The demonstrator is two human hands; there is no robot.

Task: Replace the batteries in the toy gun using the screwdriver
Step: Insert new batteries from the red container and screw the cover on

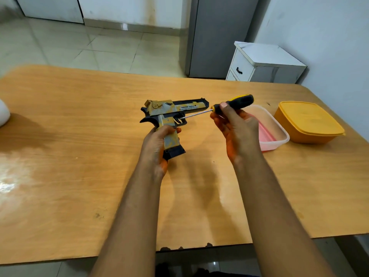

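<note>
The left hand (pixel 157 145) gripped the yellow, grey and black plastic toy gun (pixel 169 118) by its handle, fingers (pixel 178 130) curled round the front of the grip, holding it above the middle of the light brown wooden table (pixel 79 136) with the barrel pointing to the right and the black magazine base toward the person. The right hand (pixel 236 128) held the black-and-yellow-handled screwdriver (pixel 231 105), thumb and fingers wrapped about the front part of the handle, the handle slanting up and to the right. Its thin metal shaft ran down to the left, and the tip sat at the gun's body just by the trigger; whether it was seated in a screw could not be told. Behind the right hand lay a clear plastic box with a pink bottom (pixel 273 132) on the table, partly hidden by the hand, and just beside it to the right stood a closed orange plastic lidded container (pixel 309 121). A white rounded object (pixel 4 114) showed at the table's left edge.
</note>
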